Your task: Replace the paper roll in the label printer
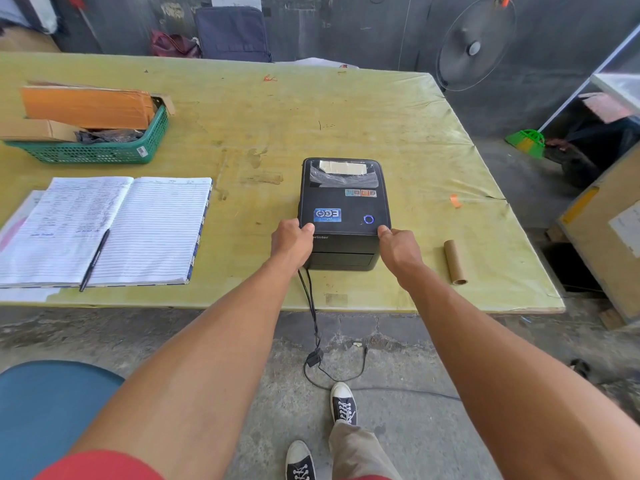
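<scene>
A black label printer (343, 202) stands on the yellow-green table (263, 126), lid down, a blue ring lit on top and a paper roll showing through its rear window. My left hand (292, 239) grips the printer's front left corner, thumb on the lid. At the front right corner my right hand (398, 249) grips the same way. An empty brown cardboard core (455, 261) lies on the table to the right of the printer.
An open lined notebook (104, 230) with a black pen (94, 259) lies at the left. A green basket (100, 147) of cardboard boxes sits behind it. The printer's cables (313, 320) hang over the front edge to the floor. A blue stool (45, 414) stands at lower left.
</scene>
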Demonstrator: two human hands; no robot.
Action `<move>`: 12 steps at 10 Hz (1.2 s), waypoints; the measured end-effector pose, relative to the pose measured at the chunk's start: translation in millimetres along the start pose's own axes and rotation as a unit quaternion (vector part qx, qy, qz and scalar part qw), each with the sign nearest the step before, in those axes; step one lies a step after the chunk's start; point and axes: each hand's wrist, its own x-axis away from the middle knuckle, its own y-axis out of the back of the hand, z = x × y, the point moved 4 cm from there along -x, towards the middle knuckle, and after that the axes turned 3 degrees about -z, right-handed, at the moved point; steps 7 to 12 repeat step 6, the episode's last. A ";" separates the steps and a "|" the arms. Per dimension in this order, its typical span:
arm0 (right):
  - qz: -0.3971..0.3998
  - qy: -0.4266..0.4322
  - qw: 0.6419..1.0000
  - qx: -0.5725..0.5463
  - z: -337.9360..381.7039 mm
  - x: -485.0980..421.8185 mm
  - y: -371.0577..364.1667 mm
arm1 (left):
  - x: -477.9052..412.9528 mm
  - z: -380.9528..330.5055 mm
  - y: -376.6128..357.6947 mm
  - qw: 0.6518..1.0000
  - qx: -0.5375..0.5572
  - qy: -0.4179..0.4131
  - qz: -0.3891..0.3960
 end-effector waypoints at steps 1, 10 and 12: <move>0.001 -0.005 1.000 0.002 0.5 1.8 0.7 | -0.8 0.5 -0.4 1.000 -0.001 0.003 0.001; -0.019 0.023 0.999 0.020 9.5 4.9 13.0 | 12.4 25.8 12.9 0.993 0.087 0.013 -0.083; -0.019 0.023 0.999 0.020 9.5 4.9 13.0 | 12.4 25.8 12.9 0.993 0.087 0.013 -0.083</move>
